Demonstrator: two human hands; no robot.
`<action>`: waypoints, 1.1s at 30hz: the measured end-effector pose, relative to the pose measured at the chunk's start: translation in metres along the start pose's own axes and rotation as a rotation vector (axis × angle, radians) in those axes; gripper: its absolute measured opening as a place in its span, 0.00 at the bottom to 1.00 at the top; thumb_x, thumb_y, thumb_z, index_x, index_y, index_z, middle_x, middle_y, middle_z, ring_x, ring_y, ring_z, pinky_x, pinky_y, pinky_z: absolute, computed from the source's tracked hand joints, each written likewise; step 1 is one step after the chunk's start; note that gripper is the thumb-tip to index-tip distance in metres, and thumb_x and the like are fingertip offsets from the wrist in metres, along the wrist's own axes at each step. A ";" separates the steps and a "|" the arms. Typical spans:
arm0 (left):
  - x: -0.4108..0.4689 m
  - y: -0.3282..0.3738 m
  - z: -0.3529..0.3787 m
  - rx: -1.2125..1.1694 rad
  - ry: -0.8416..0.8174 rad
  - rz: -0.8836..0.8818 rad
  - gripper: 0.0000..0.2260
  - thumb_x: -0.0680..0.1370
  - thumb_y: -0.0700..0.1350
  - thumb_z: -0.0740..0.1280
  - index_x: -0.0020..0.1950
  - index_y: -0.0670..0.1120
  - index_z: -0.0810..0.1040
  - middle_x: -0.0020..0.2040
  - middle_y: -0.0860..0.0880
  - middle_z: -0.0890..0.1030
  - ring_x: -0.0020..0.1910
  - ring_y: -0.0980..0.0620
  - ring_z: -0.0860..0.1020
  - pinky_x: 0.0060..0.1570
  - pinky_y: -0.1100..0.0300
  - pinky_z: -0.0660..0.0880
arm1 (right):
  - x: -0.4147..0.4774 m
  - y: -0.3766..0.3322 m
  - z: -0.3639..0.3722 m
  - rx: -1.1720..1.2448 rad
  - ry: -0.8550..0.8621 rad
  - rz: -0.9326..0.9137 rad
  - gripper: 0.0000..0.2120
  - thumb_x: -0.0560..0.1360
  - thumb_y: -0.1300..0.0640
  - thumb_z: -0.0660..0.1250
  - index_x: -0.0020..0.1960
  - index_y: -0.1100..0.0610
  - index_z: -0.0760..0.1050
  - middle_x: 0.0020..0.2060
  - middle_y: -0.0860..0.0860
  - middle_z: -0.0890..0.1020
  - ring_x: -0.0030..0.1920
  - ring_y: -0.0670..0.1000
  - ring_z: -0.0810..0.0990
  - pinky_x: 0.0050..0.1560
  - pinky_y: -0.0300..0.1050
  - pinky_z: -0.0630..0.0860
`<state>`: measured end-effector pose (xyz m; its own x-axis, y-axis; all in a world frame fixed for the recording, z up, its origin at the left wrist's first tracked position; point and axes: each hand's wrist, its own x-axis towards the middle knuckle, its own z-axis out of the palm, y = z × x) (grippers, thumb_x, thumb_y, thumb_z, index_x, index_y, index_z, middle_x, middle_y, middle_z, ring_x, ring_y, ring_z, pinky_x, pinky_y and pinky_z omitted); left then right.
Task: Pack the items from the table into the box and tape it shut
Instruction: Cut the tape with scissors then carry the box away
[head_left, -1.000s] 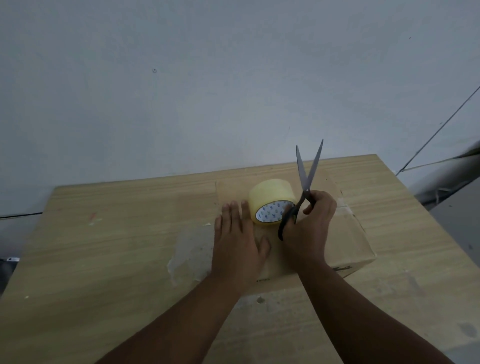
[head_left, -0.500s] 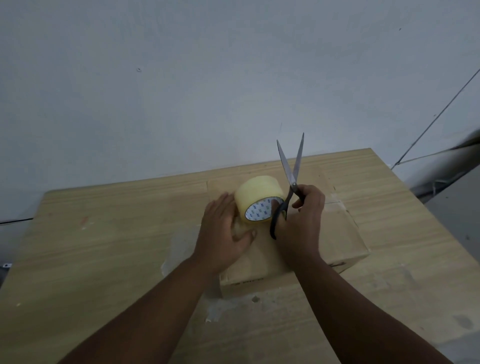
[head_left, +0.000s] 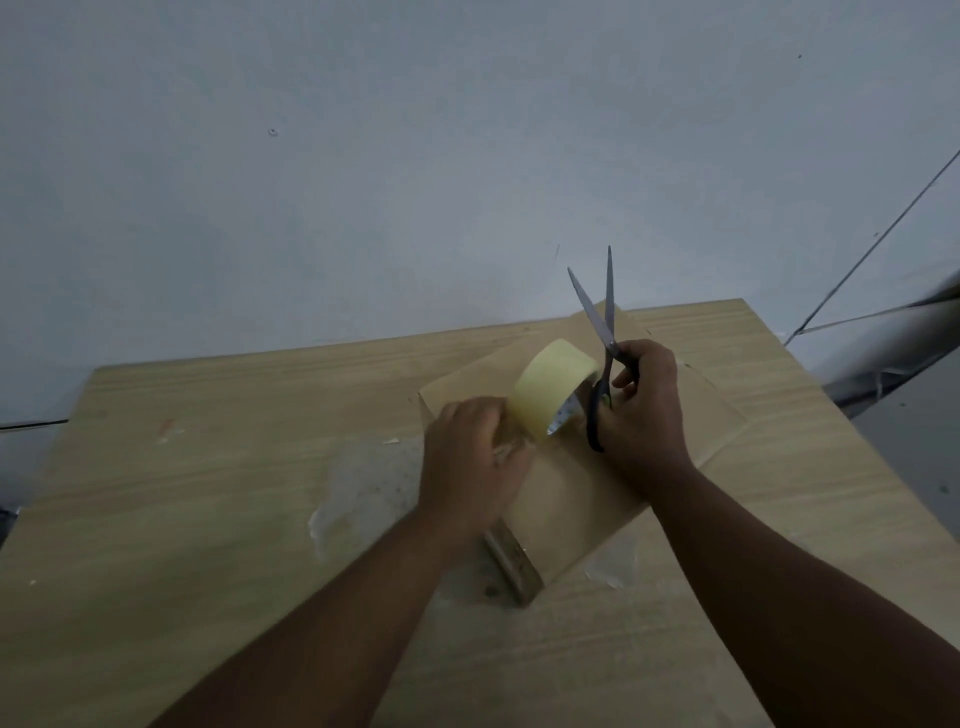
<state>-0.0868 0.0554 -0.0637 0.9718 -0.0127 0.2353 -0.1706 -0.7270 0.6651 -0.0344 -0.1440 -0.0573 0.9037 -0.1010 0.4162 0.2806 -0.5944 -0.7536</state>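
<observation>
wooden table (head_left: 208, 467) at left, a closed cardboard box (head_left: 571, 499) lying askew on it. our left hand (head_left: 470, 457) sits on the box top against the yellow tape roll (head_left: 550, 384); it is blurred and we cannot tell if it grips. the roll stands on edge. scissors (head_left: 611, 347) upright, blades parted, grasped by our right hand (head_left: 644, 405).

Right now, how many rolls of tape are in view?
1. The tape roll stands on the box, between the left hand and the right hand holding scissors. More could sit inside.
</observation>
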 end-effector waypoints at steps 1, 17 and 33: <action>0.010 -0.002 -0.006 -0.105 -0.072 -0.033 0.18 0.68 0.55 0.63 0.53 0.48 0.79 0.47 0.50 0.81 0.49 0.46 0.77 0.48 0.51 0.75 | 0.000 0.002 0.000 -0.011 -0.002 -0.006 0.21 0.72 0.59 0.76 0.60 0.52 0.71 0.51 0.44 0.70 0.45 0.49 0.73 0.43 0.42 0.74; 0.065 -0.008 -0.037 -0.590 -0.665 -0.215 0.17 0.73 0.28 0.72 0.60 0.40 0.83 0.55 0.43 0.86 0.55 0.49 0.84 0.59 0.60 0.79 | -0.077 0.013 -0.080 -0.190 -0.242 0.043 0.23 0.67 0.63 0.80 0.56 0.52 0.74 0.52 0.44 0.72 0.49 0.37 0.73 0.44 0.27 0.70; 0.061 -0.016 -0.033 -0.874 -0.625 -0.259 0.15 0.76 0.28 0.69 0.59 0.41 0.83 0.55 0.42 0.86 0.55 0.47 0.84 0.57 0.57 0.79 | -0.090 -0.043 -0.082 -0.391 -0.687 0.169 0.25 0.66 0.38 0.77 0.53 0.42 0.66 0.54 0.42 0.68 0.48 0.50 0.81 0.46 0.47 0.82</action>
<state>-0.0302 0.0891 -0.0369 0.8634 -0.4543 -0.2192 0.2334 -0.0254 0.9721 -0.1544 -0.1751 -0.0203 0.9565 0.2226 -0.1886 0.1039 -0.8639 -0.4928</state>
